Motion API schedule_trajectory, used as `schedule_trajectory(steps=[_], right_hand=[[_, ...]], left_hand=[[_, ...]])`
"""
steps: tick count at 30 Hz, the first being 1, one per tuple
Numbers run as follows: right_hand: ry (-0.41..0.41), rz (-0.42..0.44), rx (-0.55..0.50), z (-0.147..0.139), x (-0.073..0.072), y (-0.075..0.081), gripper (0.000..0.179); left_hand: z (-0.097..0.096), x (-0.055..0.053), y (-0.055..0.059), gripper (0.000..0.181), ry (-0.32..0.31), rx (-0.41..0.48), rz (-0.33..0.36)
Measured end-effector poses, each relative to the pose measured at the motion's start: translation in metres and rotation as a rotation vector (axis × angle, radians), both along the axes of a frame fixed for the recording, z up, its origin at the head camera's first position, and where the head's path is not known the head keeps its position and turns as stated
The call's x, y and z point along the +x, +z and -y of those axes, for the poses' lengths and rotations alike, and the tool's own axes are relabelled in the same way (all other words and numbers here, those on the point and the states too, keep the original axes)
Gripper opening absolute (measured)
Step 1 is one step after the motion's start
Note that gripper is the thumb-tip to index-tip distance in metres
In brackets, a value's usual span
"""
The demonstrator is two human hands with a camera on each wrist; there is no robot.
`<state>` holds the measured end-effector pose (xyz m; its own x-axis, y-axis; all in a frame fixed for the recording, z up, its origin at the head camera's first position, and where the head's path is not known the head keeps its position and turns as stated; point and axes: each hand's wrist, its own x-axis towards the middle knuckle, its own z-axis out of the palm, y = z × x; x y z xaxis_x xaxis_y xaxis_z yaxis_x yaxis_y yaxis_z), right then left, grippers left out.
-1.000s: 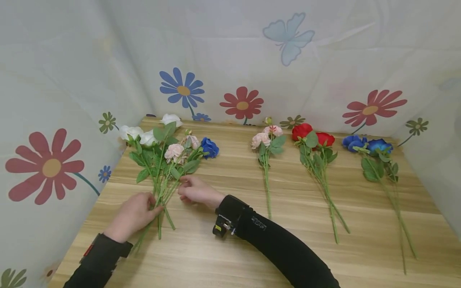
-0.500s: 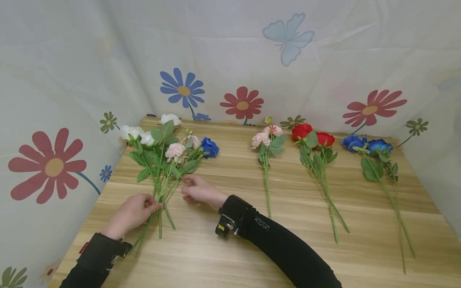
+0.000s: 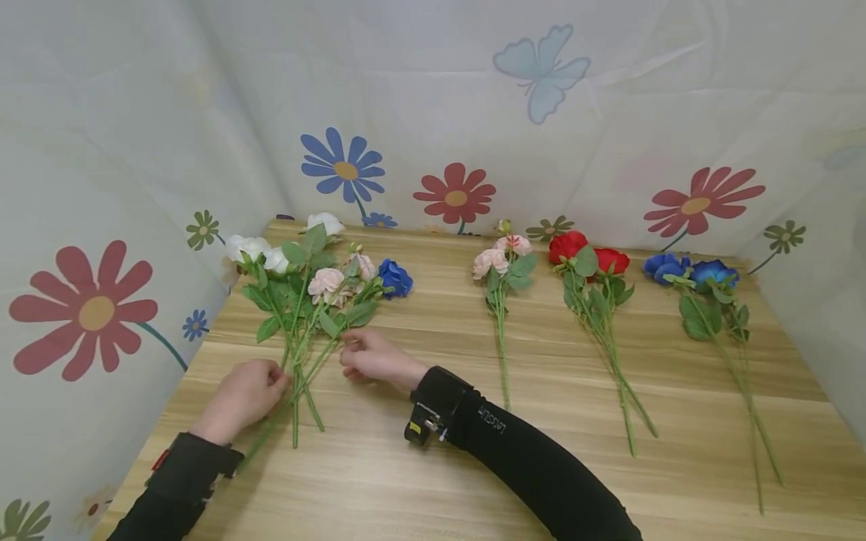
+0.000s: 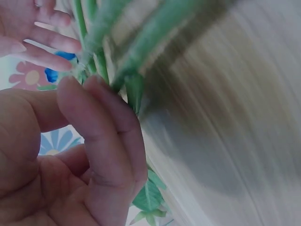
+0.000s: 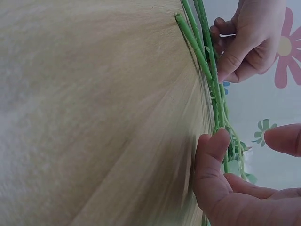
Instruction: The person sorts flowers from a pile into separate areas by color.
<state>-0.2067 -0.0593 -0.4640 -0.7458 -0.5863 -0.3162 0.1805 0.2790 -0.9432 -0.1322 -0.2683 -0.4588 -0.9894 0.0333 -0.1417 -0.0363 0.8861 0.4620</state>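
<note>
On the left of the table lies a bunch of artificial flowers: white roses (image 3: 247,248), pale pink flowers (image 3: 328,284) and a blue rose (image 3: 395,278). Their green stems (image 3: 301,368) cross one another toward the front. My left hand (image 3: 238,400) pinches stems at the left side of the crossing; its curled fingers (image 4: 101,127) meet them in the left wrist view. My right hand (image 3: 380,359) is at the bunch's right side, fingertips (image 5: 218,141) by the stems. Its thumb (image 5: 284,140) stands well apart from those fingers.
Farther right on the wooden table (image 3: 433,473) lie pink flowers (image 3: 491,263), red roses (image 3: 567,246) and blue roses (image 3: 713,273), stems pointing frontward. A flower-printed white cloth (image 3: 419,98) rises behind and at both sides.
My left hand has shifted slightly left, and the lower stem ends moved left with it. The back white rose has tipped a little right. My right hand has barely moved.
</note>
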Motion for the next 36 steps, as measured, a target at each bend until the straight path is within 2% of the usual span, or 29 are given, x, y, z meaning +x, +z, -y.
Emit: schedule_trajectory(steps=[6, 10, 14, 18, 21, 27, 36], right_hand=[[-0.008, 0.008, -0.003, 0.0, 0.001, 0.0, 0.056], [-0.01, 0.016, -0.007, 0.0, 0.001, -0.001, 0.055], [-0.012, 0.029, -0.016, -0.001, 0.001, -0.001, 0.055], [-0.02, 0.027, -0.024, -0.002, 0.001, -0.001, 0.055], [-0.035, 0.019, -0.032, -0.002, 0.001, -0.001, 0.055], [-0.066, 0.005, -0.056, -0.003, 0.002, 0.001, 0.05], [-0.059, -0.014, -0.069, -0.006, 0.005, 0.005, 0.047]], left_hand=[[-0.003, -0.001, 0.002, 0.022, -0.03, 0.063, -0.021], [-0.004, 0.0, 0.005, 0.021, -0.04, 0.119, -0.001], [-0.003, -0.001, 0.006, 0.022, -0.049, 0.141, 0.011], [-0.004, -0.001, 0.012, 0.023, -0.04, 0.143, 0.011], [-0.003, 0.0, 0.015, 0.021, -0.03, 0.102, -0.055], [-0.001, 0.0, 0.016, 0.017, -0.045, -0.014, -0.254], [-0.001, 0.002, 0.02, 0.018, -0.023, -0.027, -0.361]])
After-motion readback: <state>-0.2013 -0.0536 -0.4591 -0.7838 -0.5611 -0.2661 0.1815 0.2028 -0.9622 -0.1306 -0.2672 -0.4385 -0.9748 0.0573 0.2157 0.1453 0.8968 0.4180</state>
